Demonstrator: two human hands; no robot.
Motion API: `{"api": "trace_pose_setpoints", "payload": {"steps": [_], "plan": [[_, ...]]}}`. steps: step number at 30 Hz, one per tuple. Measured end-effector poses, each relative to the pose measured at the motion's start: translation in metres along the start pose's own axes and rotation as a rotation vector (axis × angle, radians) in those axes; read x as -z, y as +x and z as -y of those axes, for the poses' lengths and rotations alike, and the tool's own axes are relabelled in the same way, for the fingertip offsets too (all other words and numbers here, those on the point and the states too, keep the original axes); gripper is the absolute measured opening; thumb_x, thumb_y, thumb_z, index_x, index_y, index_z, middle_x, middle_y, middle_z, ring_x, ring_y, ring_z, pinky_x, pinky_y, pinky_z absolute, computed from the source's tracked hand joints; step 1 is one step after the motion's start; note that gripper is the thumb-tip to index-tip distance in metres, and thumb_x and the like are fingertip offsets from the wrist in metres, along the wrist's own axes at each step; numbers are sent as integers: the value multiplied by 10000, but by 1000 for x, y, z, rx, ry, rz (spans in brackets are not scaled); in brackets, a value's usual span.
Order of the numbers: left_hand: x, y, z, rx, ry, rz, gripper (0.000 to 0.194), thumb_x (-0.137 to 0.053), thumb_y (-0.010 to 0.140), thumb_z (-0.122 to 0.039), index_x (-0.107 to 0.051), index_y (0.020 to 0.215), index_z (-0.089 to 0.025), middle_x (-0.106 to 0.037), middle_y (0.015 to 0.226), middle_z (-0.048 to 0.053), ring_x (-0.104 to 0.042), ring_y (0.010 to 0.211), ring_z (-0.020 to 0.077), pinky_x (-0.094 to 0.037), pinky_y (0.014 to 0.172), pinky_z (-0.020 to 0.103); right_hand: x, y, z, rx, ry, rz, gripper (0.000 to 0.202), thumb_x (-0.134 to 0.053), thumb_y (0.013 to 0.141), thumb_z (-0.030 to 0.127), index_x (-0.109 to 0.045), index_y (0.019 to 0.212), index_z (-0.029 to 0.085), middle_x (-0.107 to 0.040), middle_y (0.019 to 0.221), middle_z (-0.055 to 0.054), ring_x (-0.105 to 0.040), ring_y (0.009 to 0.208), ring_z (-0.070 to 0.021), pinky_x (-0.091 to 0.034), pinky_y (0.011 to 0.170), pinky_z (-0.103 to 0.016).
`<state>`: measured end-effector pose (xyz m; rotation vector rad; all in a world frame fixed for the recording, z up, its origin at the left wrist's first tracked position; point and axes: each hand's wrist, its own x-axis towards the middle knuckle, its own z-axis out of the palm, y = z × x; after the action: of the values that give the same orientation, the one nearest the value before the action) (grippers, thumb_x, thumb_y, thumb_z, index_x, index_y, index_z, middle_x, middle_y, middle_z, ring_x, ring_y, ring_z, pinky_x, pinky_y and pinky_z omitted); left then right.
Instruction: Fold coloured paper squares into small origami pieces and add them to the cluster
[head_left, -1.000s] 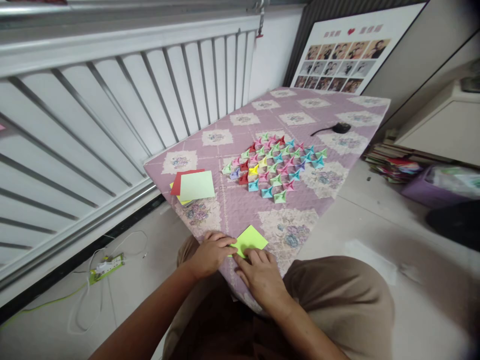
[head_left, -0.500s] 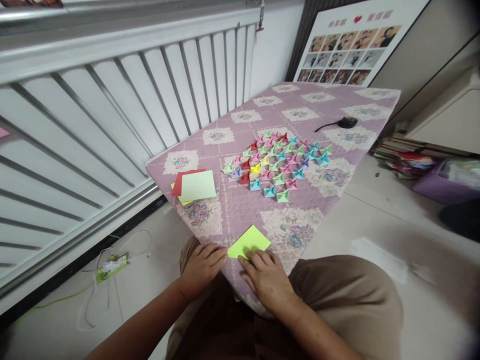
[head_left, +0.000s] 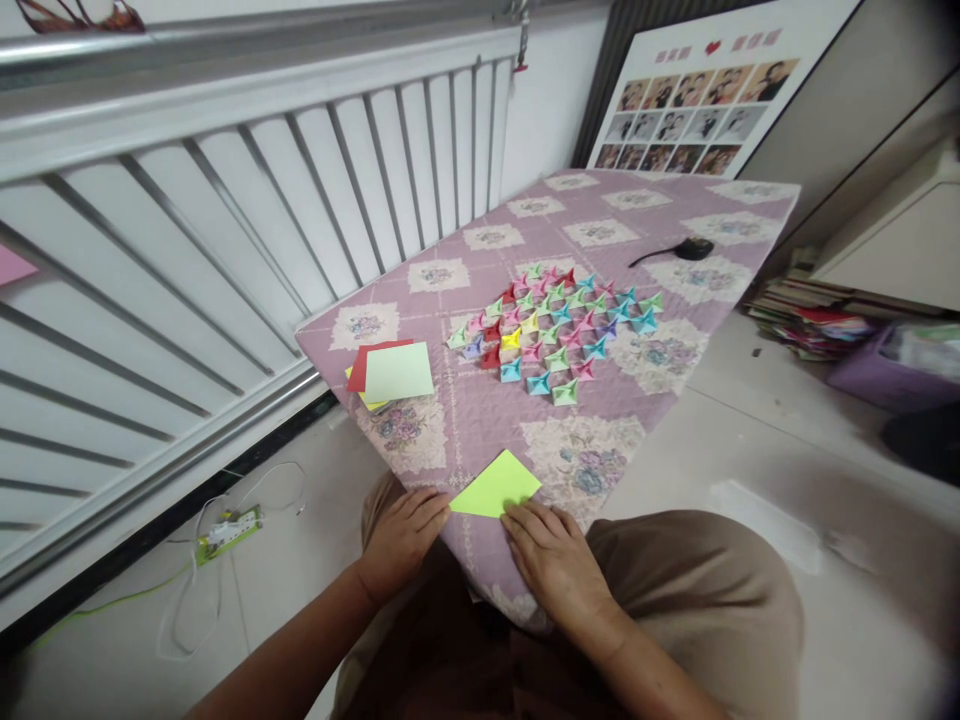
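Observation:
A yellow-green sheet of paper (head_left: pixel 499 485) lies at the near corner of the table, its lower edge straight as if folded. My left hand (head_left: pixel 405 532) rests at the paper's left tip, fingers together and lying flat. On the lower right edge of the sheet, my right hand (head_left: pixel 551 550) presses with its fingertips, the fingers extended. Beyond them stand several small folded paper pieces (head_left: pixel 556 333) in green, pink, red, blue and yellow, set out in rows. Left of these is a stack of square papers (head_left: pixel 399 371), pale green on top, with red and yellow below.
The tablecloth (head_left: pixel 480 430) is purple with floral patches. A black object with a thin tail (head_left: pixel 694 248) lies at the far right of the table. A white radiator (head_left: pixel 330 190) borders the left side. On the floor at left sits a power strip (head_left: pixel 231 532) with cables.
My right hand has slid to the right along the paper's lower edge, showing more of the sheet. My left hand has shifted very slightly left. The camera view has moved a little.

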<state>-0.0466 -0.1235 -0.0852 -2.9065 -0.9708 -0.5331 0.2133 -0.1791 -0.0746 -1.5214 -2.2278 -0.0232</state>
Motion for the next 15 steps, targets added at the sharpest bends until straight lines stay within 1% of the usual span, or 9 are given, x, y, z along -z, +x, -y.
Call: {"api": "trace_pose_setpoints", "payload": {"steps": [4, 7, 9, 11, 13, 15], "plan": [[-3, -1, -1, 12, 21, -14, 382, -377, 903, -84, -603, 1199, -171, -603, 1260, 86, -466, 1232, 217, -433, 991, 399, 3, -3, 0, -5, 1, -4, 231, -505, 908, 219, -661, 1079, 228, -656, 1187, -22, -529, 1105, -218, -323, 940, -377], [-5, 0, -1, 20, 27, -8, 359, -399, 908, -108, -599, 1199, -173, -602, 1262, 75, -474, 1221, 217, -435, 993, 394, 7, -3, -2, -18, 1, -6, 225, -493, 914, 220, -666, 1058, 220, -659, 1167, -30, -527, 1107, -208, -340, 925, -353], [-5, 1, -1, 20, 28, -4, 349, -412, 908, -119, -596, 1199, -172, -601, 1261, 75, -477, 1215, 219, -438, 991, 393, 12, -3, -4, -54, -5, -2, 214, -488, 916, 223, -674, 1022, 215, -672, 1113, -37, -546, 1064, -201, -357, 889, -339], [-5, 2, -1, 22, 28, 2, 349, -415, 903, -112, -596, 1195, -175, -599, 1260, 76, -480, 1211, 221, -443, 983, 394, 18, 0, -4, -107, -11, -7, 206, -486, 915, 223, -677, 993, 212, -678, 1044, -44, -569, 980, -195, -368, 838, -333], [-5, 2, -2, 28, 30, 13, 353, -418, 896, -104, -595, 1192, -178, -596, 1260, 79, -484, 1204, 223, -444, 978, 397, 22, 4, 0, -140, -12, -25, 199, -489, 913, 226, -673, 987, 208, -672, 997, -54, -572, 918, -195, -369, 806, -333], [-5, 2, -2, 34, 30, 21, 351, -430, 890, -111, -593, 1193, -180, -594, 1259, 81, -485, 1200, 226, -441, 980, 400, 24, 12, 8, -130, 7, -34, 182, -503, 910, 236, -665, 988, 205, -661, 971, -61, -566, 904, -199, -368, 807, -336]]}}
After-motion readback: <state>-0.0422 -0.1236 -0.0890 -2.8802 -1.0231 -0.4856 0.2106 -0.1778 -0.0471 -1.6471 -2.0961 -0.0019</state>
